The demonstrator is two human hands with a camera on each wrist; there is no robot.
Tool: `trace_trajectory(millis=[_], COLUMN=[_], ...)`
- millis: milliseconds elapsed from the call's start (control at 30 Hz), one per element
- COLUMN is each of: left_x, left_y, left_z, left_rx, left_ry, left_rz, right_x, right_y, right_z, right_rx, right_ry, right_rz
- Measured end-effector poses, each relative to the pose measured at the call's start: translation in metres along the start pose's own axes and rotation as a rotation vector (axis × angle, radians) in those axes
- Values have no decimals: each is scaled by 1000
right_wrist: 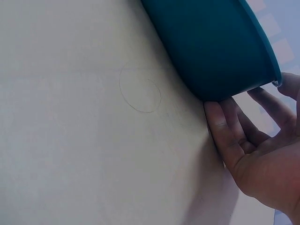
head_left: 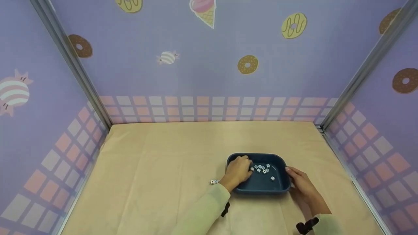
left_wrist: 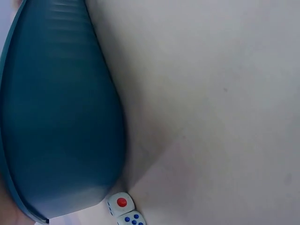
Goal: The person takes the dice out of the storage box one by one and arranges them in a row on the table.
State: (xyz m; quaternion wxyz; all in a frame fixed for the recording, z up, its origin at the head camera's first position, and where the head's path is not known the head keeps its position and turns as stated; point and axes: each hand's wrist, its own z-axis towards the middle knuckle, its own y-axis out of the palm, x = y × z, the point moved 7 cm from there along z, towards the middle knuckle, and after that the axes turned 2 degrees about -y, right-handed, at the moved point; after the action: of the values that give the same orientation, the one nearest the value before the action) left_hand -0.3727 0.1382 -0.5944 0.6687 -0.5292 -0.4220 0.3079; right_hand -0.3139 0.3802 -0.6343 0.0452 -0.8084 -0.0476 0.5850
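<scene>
A dark blue rectangular tray [head_left: 261, 187] with rounded corners stands right of centre on the cloth, several white dice [head_left: 260, 168] scattered in it. My left hand [head_left: 237, 169] reaches over its left side, thumb and fingertips around a single die [head_left: 252, 169]; whether they touch it is unclear. In the left wrist view only a sliver of skin shows beside the tray [left_wrist: 61, 112]. At the opposite end my right hand [head_left: 302, 182] holds the tray, thumb at the rim and fingers [right_wrist: 222, 126] against the lower wall. Outside the tray, by my left wrist, dice [head_left: 214, 182] sit side by side.
A beige cloth [head_left: 156, 169] with creases covers the table. Purple walls [head_left: 209, 65] with sweets printed on them enclose the back and both sides, joined by metal posts [head_left: 362, 65] at the corners.
</scene>
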Motion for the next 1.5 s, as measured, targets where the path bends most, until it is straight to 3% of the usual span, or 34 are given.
trace_trajectory(millis=[233,567,633,833,967,1100,1200,1500], left_x=[3,4,3,1,-4,-21,-42,-104], left_y=[3,2,-1,-25,-47,-68,-76,-72], left_z=[-2,-2,-2,-11,-24,-38,-50,-85], left_rx=[-48,-26,-16,75,140,177,177,84], left_ry=[26,83,87,164,253,292,269,130], left_rz=[47,59,-12,-389,-470,-494,-487,-404], right_x=[1,2,2,3,2,3,4,1], right_y=[1,1,1,1,-1,-1,0,1], right_z=[-1,0,0,2,2,-1,-2,-3], right_rx=[-4,16,21,25,47,58,39,31], right_ry=[7,-15,-21,-23,-21,-6,8,-22], right_rz=[11,20,20,1,-13,-13,-9,9])
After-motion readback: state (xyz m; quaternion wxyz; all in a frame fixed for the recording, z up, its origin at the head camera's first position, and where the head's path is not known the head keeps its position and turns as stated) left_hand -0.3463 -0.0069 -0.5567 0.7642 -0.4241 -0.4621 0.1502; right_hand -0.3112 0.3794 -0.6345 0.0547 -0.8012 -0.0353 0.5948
